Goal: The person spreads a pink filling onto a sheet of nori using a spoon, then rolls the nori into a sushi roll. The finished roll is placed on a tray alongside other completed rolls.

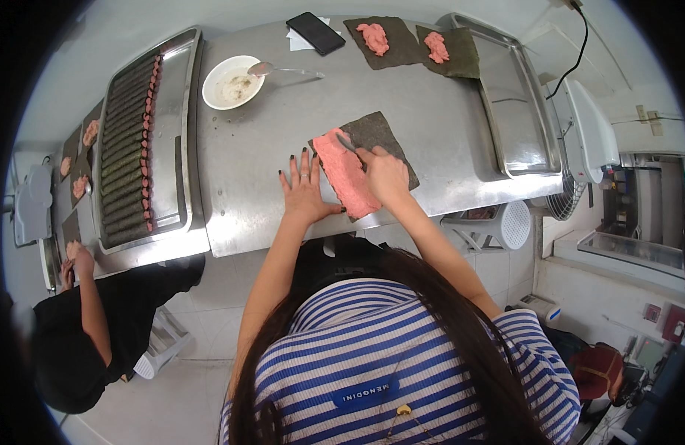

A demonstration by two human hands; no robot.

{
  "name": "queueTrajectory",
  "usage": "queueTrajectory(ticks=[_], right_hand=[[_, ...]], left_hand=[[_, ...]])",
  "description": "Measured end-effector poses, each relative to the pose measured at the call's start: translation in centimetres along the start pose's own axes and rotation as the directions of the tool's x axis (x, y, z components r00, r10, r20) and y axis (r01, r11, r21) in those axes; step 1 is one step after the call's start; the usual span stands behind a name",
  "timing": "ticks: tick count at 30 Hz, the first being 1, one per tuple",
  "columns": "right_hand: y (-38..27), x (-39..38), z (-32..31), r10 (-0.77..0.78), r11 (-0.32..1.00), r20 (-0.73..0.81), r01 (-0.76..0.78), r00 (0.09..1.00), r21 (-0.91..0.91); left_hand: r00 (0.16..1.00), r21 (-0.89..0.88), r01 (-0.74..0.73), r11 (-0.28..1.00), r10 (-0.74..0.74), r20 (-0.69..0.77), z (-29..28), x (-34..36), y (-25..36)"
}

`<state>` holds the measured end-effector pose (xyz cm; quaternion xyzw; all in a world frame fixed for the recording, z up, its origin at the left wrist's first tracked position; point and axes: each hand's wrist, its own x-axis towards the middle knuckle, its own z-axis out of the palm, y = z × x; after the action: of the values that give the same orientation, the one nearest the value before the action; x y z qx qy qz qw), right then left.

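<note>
A dark seaweed sheet point(387, 141) lies on the steel table point(261, 170), with pink paste point(340, 178) spread in a band along its left part. My right hand point(384, 175) grips a flat metal spreader point(346, 144), whose blade rests on the paste near the band's far end. My left hand point(304, 191) lies open beside the sheet's left edge, fingers spread, thumb touching the sheet's near left side.
A white bowl point(215, 85) with a spoon, a black phone point(315, 33), two sheets point(453, 63) with paste lumps and an empty tray point(524, 141) surround the work. A tray point(179, 208) of rolls stands left, beside a co-worker point(97, 326). A stool point(511, 222) stands right.
</note>
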<state>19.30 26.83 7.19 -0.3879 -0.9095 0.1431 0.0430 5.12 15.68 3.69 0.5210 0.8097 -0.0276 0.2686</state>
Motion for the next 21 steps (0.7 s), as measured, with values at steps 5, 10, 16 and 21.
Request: queueTrajectory(ticks=[5,10,16,21], right_hand=[[0.8,-1.2,1.2,-0.044,0.993,0.016,0.046,0.999,-0.107],[0.7,-2.8,-1.9,-0.158,0.987,0.17,0.161,0.973,-0.007],[2.0,-3.5,0.5,-0.06,0.993,-0.004,0.06,0.998,-0.103],[1.2,-6.2,0.4,-0.177,0.98,0.072,0.182,0.982,-0.077]], left_hand=[[1.0,-0.032,-0.023,0.999,0.022,-0.021,0.4,0.3,0.0],[1.0,-0.015,-0.006,1.0,0.006,0.006,0.0,0.1,0.1],[0.999,-0.046,-0.03,0.999,0.028,-0.037,0.2,0.1,0.1],[1.0,-0.009,-0.008,1.0,0.008,0.012,-0.3,-0.1,0.1]])
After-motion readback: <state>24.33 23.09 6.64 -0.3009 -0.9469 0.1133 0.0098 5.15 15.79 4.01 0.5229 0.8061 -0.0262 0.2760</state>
